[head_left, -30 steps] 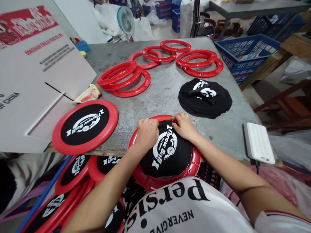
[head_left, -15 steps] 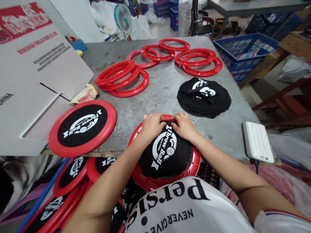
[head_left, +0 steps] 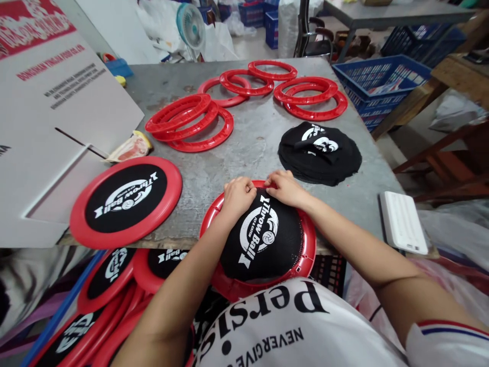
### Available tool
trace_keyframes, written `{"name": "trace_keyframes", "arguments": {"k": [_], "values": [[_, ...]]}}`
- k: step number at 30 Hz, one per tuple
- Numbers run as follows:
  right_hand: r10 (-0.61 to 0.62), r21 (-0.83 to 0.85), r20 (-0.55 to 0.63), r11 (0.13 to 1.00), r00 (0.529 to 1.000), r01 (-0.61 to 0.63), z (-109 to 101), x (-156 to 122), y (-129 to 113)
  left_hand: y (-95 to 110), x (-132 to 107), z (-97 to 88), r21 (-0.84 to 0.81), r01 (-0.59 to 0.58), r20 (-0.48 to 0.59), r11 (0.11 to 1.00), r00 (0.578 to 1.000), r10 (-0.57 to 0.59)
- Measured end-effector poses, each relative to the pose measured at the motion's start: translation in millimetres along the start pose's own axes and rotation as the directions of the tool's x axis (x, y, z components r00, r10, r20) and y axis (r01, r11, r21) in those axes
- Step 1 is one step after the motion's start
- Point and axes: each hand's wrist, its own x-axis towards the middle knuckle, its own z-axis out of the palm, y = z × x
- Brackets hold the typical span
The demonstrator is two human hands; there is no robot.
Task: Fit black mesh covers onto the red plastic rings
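A black printed fabric disc (head_left: 284, 244) lies over a red plastic ring (head_left: 307, 255), which is tilted between the table edge and my shirt. My left hand (head_left: 240, 193) pinches the fabric at the ring's far rim, its fingers curled. Just to the right, my right hand (head_left: 283, 187) grips the same far edge with thumb and fingers together. Small holes show along the ring's right side, where the fabric edge lies inside the rim. The exact hold of the fingertips is partly hidden.
Several bare red rings (head_left: 183, 120) lie across the grey table (head_left: 252, 153). Black fabric pieces (head_left: 321, 158) are piled at right, near a white power bank (head_left: 403, 221). A covered red disc (head_left: 126, 201) sits at left beside a cardboard box (head_left: 69, 122). More discs (head_left: 109, 285) are stacked below.
My right hand has shifted slightly left and up along the far rim, its fingers more drawn together. My left fingers have closed in a little. The ring has barely moved.
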Motion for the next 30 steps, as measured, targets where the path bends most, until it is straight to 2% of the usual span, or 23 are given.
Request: {"name": "trace_keyframes", "arguments": {"k": [3, 6, 14, 20, 30], "values": [[-0.054, 0.033, 0.034, 0.998, 0.998, 0.053, -5.3, 16.1, -4.4, 0.2, 0.1, -0.5, -0.023, 0.014, -0.004, 1.0, 1.0, -0.014], [-0.054, 0.1, 0.059, 0.994, 0.997, 0.048, -2.9, 23.5, -4.5, 0.7, -0.2, -1.0, -0.039, 0.028, -0.006, 0.999, 1.0, -0.028], [-0.031, 0.236, -0.051, 0.971, 0.998, 0.042, 14.8, 21.6, 6.8, 3.3, 0.9, 0.9, -0.053, 0.058, -0.013, 0.997, 0.998, -0.059], [0.0, 0.243, -0.094, 0.97, 0.996, 0.023, 19.4, 21.4, 7.2, 3.1, 0.7, 4.5, -0.019, 0.061, -0.036, 0.998, 0.997, -0.061], [0.031, 0.197, -0.092, 0.98, 0.995, -0.012, 19.3, 19.0, 3.9, 1.2, 4.1, 7.8, 0.016, 0.084, -0.03, 0.996, 0.996, -0.083]]}}
